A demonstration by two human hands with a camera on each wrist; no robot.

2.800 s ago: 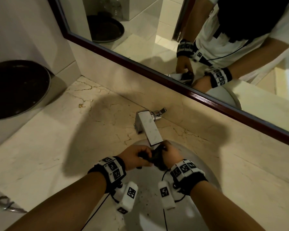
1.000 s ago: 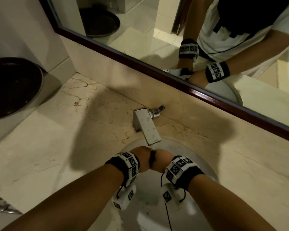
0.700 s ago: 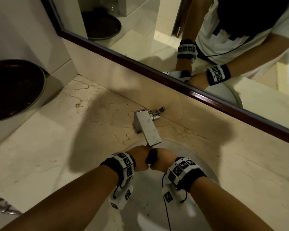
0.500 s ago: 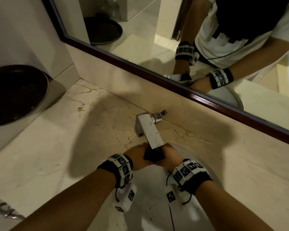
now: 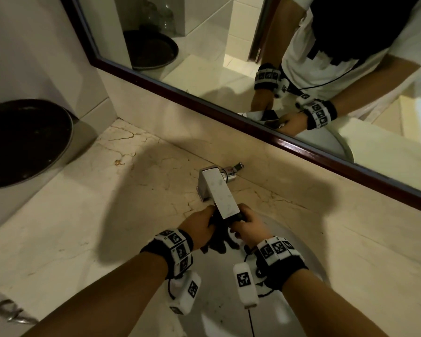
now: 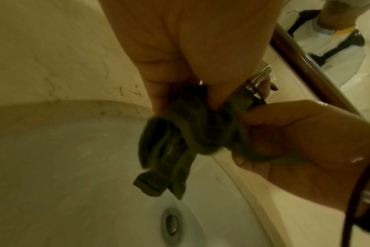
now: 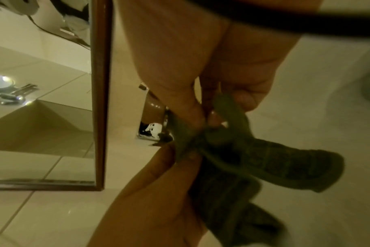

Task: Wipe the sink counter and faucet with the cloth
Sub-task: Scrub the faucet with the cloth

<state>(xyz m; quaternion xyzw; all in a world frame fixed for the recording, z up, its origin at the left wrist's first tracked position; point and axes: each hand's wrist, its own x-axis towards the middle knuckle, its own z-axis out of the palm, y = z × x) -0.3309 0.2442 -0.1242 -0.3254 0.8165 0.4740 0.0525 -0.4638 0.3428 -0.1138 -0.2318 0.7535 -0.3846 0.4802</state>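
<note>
Cloth (image 6: 192, 133): dark green, bunched and twisted, held between our two hands under the tip of the faucet (image 5: 220, 194) and over the white basin (image 5: 301, 259). A loose tail hung down toward the drain (image 6: 171, 224).

Left hand (image 5: 199, 229): grip closed on the cloth, fingers curled round the left end of the bundle.

Right hand (image 5: 249, 228): grip closed on the cloth likewise, fingers pinching the right end. The two hands were touching or nearly so at the twist.

Faucet: square, chrome, spotted on its top face; lever (image 5: 232, 170) at the rear by the backsplash. Whether water was running we could not tell, the spout mouth being hidden by our hands.

Worktop (image 5: 95, 215): pale cracked marble, not yet under the cloth at that moment.

Risks noted, as we judged them:
- Cloth was too tightly wadded; wiped that way, it would have touched the worktop with a small ridge only and left streaks.
- A wet cloth, poorly wrung, would have dripped across the marble and pooled in the cracks.
- Knuckles sat close beneath the hard spout edge; a quick lift could have knocked them.
- The hanging tail could have dragged through basin grime and spread it.
- Wrist cables (image 5: 250, 322) dangled into the basin and could have snagged or got wet.
</note>
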